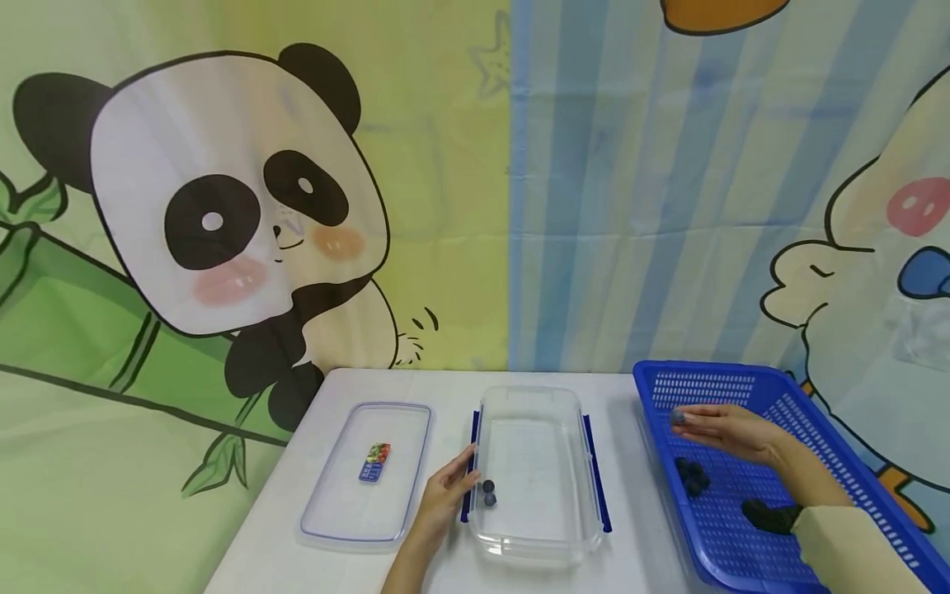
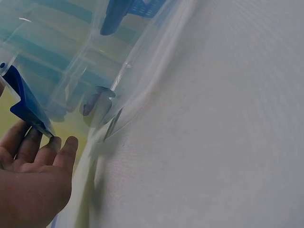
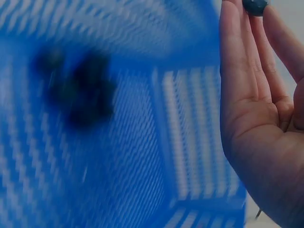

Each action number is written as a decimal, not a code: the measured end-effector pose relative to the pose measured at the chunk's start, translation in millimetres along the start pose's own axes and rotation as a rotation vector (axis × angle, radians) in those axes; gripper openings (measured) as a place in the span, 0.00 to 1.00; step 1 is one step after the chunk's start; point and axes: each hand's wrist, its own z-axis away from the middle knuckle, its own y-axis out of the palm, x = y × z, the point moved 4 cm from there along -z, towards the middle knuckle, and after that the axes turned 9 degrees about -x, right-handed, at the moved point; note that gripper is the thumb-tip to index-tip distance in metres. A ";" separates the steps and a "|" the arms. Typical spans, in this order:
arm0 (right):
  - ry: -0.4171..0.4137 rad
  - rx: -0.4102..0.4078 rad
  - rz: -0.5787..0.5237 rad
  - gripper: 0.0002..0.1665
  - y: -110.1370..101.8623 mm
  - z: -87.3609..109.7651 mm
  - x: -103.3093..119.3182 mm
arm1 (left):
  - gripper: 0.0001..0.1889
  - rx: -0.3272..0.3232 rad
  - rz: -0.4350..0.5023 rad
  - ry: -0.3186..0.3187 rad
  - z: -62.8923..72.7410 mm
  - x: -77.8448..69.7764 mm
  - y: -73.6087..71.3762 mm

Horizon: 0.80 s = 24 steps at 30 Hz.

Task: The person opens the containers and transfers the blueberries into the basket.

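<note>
My right hand (image 1: 731, 431) is over the blue basket (image 1: 693, 544), pinching a blueberry (image 1: 677, 417) between thumb and fingertips; in the right wrist view the blueberry (image 3: 255, 5) shows at the top edge. Below it a cluster of dark blueberries (image 1: 692, 478) lies on the basket floor. My left hand (image 1: 439, 499) touches the left side of a clear plastic container (image 1: 530, 540), its fingers against the blue latch flap (image 2: 28, 107) in the left wrist view. Two blueberries (image 1: 488, 492) sit inside the container near that side.
A clear lid (image 1: 356, 524) with a blue-edged rim and a small fruit-picture label (image 1: 374, 462) lies on the white table (image 1: 631, 495) at the left. Another blue latch flap (image 1: 597, 478) hangs out on the container's right side. A cartoon curtain (image 1: 445, 165) hangs behind the table.
</note>
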 end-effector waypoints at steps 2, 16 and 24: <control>0.025 0.001 -0.029 0.20 -18.4 8.5 -7.7 | 0.27 -0.005 0.005 -0.001 0.1 -1.0 -0.9; 0.231 -0.104 -0.076 0.16 -62.6 22.9 -68.7 | 0.28 0.013 0.083 -0.014 2.4 1.3 1.0; 0.265 -0.165 -0.039 0.16 -65.4 24.0 -70.6 | 0.27 0.017 0.069 -0.005 2.5 -1.5 1.0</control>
